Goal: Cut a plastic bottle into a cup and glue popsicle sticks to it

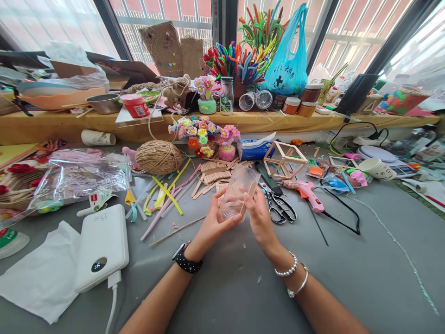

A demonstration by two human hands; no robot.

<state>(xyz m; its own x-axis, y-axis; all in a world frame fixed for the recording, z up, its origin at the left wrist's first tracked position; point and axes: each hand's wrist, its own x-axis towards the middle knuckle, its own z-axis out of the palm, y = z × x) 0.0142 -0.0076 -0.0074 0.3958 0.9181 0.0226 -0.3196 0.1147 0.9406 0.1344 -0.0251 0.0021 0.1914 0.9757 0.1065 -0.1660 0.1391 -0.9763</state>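
Note:
Tilted above the grey table, a clear plastic cup (235,188) is wrapped by the fingers of my left hand (217,215). My right hand (259,215) grips a wooden craft stick (248,199), which lies along the cup's right side; whether it is stuck there I cannot tell. Just beyond the hands is a pile of loose craft sticks (212,172). Black-handled scissors (281,208) lie to the right of my right hand. Farther right rests a pink glue gun (308,192) with a black cord. A cube frame made of sticks (285,160) stands behind the scissors.
At left are a white power bank (104,246) with a cable, a tissue (41,273) and a ball of twine (159,157). Yellow and pink strips (168,195) lie near it. A paper cup (377,168) lies at right. The back ledge (205,121) carries jars and pipe cleaners.

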